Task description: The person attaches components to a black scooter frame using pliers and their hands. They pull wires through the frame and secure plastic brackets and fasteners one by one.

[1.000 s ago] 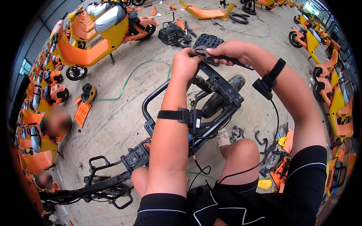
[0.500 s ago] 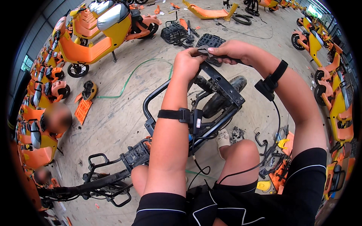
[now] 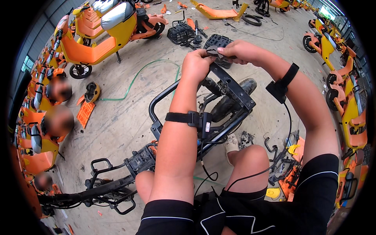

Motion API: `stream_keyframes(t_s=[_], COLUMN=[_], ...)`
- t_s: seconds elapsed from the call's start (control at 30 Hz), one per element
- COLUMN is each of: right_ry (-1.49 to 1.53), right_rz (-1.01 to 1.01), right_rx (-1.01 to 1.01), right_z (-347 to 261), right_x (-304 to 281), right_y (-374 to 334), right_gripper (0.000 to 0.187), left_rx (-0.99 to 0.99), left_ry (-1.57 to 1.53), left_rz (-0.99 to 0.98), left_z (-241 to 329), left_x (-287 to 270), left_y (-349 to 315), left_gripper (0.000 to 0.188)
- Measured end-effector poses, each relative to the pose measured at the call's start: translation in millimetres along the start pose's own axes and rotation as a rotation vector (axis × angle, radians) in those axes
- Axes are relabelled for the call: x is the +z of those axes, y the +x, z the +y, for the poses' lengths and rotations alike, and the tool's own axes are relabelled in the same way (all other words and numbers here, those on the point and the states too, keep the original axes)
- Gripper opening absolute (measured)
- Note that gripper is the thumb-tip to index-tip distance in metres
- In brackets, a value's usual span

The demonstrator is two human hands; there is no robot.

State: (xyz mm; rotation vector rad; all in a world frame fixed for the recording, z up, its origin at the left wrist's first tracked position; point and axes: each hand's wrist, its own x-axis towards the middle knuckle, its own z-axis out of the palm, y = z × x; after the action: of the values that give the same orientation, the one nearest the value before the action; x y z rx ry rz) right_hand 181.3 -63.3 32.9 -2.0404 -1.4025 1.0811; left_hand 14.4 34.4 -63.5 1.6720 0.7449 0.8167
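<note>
My left hand (image 3: 196,62) and my right hand (image 3: 239,51) meet just past the far end of a stripped black scooter frame (image 3: 231,87). Pinched between the fingertips of both is a small, thin dark grey piece (image 3: 213,51), bent or folded in shape; its exact kind is unclear. My left fingers are closed on its near side, and my right thumb presses its other end. Below the hands, a black tyre (image 3: 246,87) shows within the frame. Black straps with small boxes circle both forearms, a cable running down from the right one.
A black slatted part (image 3: 219,41) and a black basket (image 3: 181,34) lie beyond my hands. A green strap (image 3: 131,84) crosses the floor at left, near a yellow helmet (image 3: 92,92). Loose parts (image 3: 288,178) lie right of my knee. Orange-yellow scooters (image 3: 98,45) line both sides.
My right fingers have curled in closer, and the dark piece has turned so more of its flat face shows. The arms have barely shifted.
</note>
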Motion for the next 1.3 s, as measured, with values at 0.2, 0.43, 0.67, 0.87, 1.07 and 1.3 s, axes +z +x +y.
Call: stream_keyframes(t_s=[0.2, 0.43, 0.67, 0.87, 1.07, 1.3], right_ry=[-0.008, -0.422, -0.868, -0.899, -0.931, -0.938], right_rz=[0.011, 0.230, 0.447, 0.487, 0.504, 0.524], right_rx=[-0.007, -0.359, -0.373, -0.341, -0.468, -0.605], right_z=[-3, 10, 11, 8, 20, 32], right_x=[0, 11, 27, 27, 21, 16], right_y=[-3, -2, -5, 3, 12, 19], right_gripper=[0.052, 0.057, 0.027, 0.024, 0.024, 0.020], left_rx=[0.001, -0.005, -0.043, -0.026, -0.017, -0.006], left_ry=[0.005, 0.000, 0.032, -0.008, 0.016, 0.059], left_rz=[0.011, 0.011, 0.010, 0.011, -0.004, 0.033], left_z=[2, 1, 9, 8, -7, -5], left_x=[1, 0, -1, -1, 1, 3], left_y=[-2, -1, -4, -3, 5, 2], left_gripper=[0.017, 0.017, 0.017, 0.018, 0.021, 0.021])
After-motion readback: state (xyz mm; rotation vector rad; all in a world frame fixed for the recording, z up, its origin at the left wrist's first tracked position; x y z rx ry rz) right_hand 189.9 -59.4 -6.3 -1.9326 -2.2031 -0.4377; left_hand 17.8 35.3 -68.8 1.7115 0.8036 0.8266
